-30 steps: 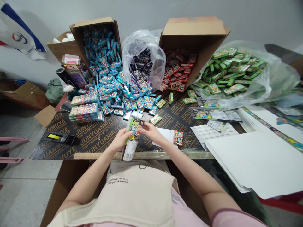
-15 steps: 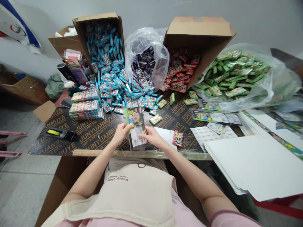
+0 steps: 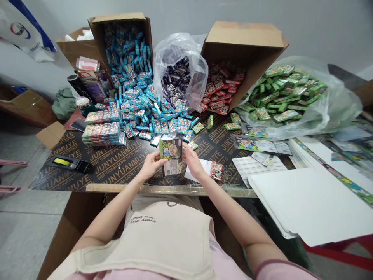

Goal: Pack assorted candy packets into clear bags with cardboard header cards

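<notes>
A printed green-and-black packet (image 3: 170,157) with a pale lower panel is upright between my hands, over the table's front. My left hand (image 3: 153,165) pinches its left edge, thumb on the printed face. At its upper right edge, my right hand (image 3: 192,160) has its fingers closed on the packet; some fingertips are hidden behind it. Below the right hand lie a white card (image 3: 204,168) and a small red packet (image 3: 216,171). Just behind the packet are small blue packets (image 3: 159,126) and a green packet (image 3: 192,145).
Behind stand a carton of blue packets (image 3: 119,19), a clear bag of purple packets (image 3: 198,77) and a carton of red packets (image 3: 247,33). Green packets (image 3: 287,93) fill a bag at right. Bundled packets (image 3: 101,132), a tape dispenser (image 3: 70,163) and white sheets (image 3: 314,198) flank the work area.
The packet has turned and shifted slightly right. My right hand has moved from its lower face up to its right edge, while my left hand keeps hold at the left.
</notes>
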Demonstrator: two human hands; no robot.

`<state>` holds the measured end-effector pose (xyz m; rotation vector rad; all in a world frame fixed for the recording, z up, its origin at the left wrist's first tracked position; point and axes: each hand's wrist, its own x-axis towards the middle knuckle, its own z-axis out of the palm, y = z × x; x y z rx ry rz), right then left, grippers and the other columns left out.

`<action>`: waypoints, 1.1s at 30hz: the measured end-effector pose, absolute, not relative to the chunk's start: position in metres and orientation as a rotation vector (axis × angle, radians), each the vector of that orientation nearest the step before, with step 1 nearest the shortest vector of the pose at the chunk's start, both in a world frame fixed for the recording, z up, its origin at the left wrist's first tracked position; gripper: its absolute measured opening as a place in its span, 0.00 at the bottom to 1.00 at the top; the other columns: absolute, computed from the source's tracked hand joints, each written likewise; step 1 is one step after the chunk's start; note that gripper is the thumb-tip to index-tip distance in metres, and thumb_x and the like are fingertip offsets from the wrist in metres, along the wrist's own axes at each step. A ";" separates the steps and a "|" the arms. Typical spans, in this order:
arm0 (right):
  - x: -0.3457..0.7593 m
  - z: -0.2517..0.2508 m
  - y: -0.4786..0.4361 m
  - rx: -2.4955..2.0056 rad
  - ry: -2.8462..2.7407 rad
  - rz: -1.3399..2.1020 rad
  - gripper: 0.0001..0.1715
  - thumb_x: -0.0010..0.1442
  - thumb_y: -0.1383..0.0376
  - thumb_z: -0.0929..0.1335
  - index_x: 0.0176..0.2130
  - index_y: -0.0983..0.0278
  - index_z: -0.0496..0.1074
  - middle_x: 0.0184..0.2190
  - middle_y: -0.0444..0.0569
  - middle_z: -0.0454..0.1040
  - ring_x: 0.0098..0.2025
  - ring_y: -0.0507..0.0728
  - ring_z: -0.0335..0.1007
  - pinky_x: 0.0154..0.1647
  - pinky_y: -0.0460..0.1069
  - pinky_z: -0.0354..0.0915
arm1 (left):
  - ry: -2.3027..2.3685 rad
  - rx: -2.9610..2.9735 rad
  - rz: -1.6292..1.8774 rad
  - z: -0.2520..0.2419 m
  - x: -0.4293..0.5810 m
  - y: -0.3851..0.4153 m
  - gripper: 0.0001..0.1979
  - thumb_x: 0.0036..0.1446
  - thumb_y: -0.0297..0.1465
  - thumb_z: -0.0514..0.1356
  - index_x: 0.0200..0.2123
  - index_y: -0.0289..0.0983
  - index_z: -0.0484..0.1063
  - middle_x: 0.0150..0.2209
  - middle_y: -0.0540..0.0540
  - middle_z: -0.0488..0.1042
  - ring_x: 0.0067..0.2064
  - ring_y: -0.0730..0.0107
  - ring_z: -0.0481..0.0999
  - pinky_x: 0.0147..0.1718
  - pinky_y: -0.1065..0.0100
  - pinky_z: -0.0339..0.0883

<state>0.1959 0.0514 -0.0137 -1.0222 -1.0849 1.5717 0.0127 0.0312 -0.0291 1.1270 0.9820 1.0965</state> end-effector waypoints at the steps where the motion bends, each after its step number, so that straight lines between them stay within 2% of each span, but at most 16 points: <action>1: 0.194 -0.008 0.053 -1.015 -0.995 1.584 0.30 0.52 0.41 0.68 0.43 0.59 0.73 0.36 0.48 0.79 0.39 0.58 0.76 0.40 0.53 0.70 | 0.962 1.122 1.043 -0.029 0.015 0.029 0.20 0.42 0.37 0.70 0.38 0.32 0.76 0.38 0.42 0.81 0.39 0.60 0.79 0.45 0.60 0.71; 4: 0.186 0.006 0.053 -1.032 -0.839 1.575 0.30 0.52 0.40 0.66 0.34 0.62 0.77 0.31 0.49 0.79 0.36 0.59 0.76 0.37 0.52 0.71 | 0.963 1.050 0.997 -0.030 0.025 0.021 0.21 0.37 0.36 0.72 0.36 0.32 0.77 0.36 0.43 0.81 0.39 0.59 0.79 0.45 0.60 0.71; 6: 0.179 0.009 0.051 -1.041 -0.813 1.518 0.26 0.51 0.42 0.69 0.28 0.62 0.77 0.29 0.49 0.79 0.33 0.58 0.75 0.35 0.51 0.70 | 0.981 0.921 1.116 -0.027 0.032 0.016 0.22 0.39 0.38 0.72 0.37 0.33 0.77 0.37 0.44 0.81 0.39 0.60 0.79 0.45 0.60 0.70; 10: 0.168 0.008 0.043 -1.001 -0.793 1.437 0.28 0.52 0.41 0.66 0.27 0.62 0.76 0.25 0.49 0.78 0.32 0.57 0.75 0.34 0.51 0.70 | 0.935 0.618 1.334 -0.015 0.044 0.013 0.24 0.50 0.49 0.62 0.39 0.34 0.77 0.41 0.43 0.80 0.44 0.60 0.78 0.47 0.60 0.70; 15: 0.162 0.003 0.046 -1.120 -0.744 1.256 0.19 0.48 0.49 0.71 0.25 0.62 0.75 0.25 0.46 0.77 0.30 0.56 0.72 0.36 0.51 0.68 | 0.843 0.541 1.311 -0.001 0.056 0.016 0.32 0.51 0.56 0.54 0.39 0.33 0.77 0.44 0.40 0.79 0.48 0.55 0.77 0.46 0.59 0.70; 17: 0.162 0.000 0.049 -1.118 -0.712 1.208 0.16 0.48 0.52 0.71 0.23 0.62 0.74 0.24 0.45 0.76 0.29 0.54 0.70 0.36 0.50 0.67 | 0.822 0.554 1.278 0.001 0.058 0.020 0.29 0.51 0.54 0.54 0.38 0.34 0.78 0.43 0.41 0.80 0.49 0.55 0.77 0.46 0.60 0.70; 21: 0.167 -0.008 0.052 -1.059 -0.688 1.278 0.10 0.46 0.58 0.71 0.23 0.61 0.72 0.22 0.43 0.74 0.27 0.53 0.69 0.35 0.49 0.67 | 0.911 0.633 1.248 0.001 0.052 0.034 0.17 0.47 0.40 0.59 0.34 0.34 0.79 0.38 0.43 0.81 0.45 0.58 0.78 0.45 0.62 0.69; 26: 0.185 -0.009 0.050 -1.045 -0.887 1.346 0.12 0.46 0.57 0.74 0.30 0.61 0.75 0.28 0.45 0.78 0.33 0.56 0.74 0.35 0.50 0.68 | 1.114 0.958 1.282 0.015 0.031 0.040 0.11 0.40 0.28 0.65 0.31 0.37 0.80 0.32 0.47 0.81 0.34 0.66 0.78 0.41 0.64 0.70; 30: 0.201 -0.003 0.045 -1.047 -1.191 1.190 0.12 0.48 0.54 0.74 0.32 0.58 0.80 0.33 0.47 0.81 0.38 0.60 0.76 0.43 0.55 0.69 | 1.216 1.460 1.269 0.032 0.024 0.032 0.02 0.43 0.29 0.66 0.24 0.37 0.79 0.30 0.44 0.80 0.36 0.63 0.78 0.42 0.63 0.70; 33: 0.208 0.001 0.042 -1.026 -1.336 1.146 0.11 0.51 0.54 0.73 0.32 0.57 0.81 0.37 0.47 0.81 0.42 0.61 0.76 0.49 0.58 0.68 | 1.258 1.523 1.225 0.035 0.022 0.031 0.05 0.44 0.33 0.68 0.24 0.37 0.79 0.29 0.44 0.80 0.32 0.64 0.78 0.38 0.64 0.71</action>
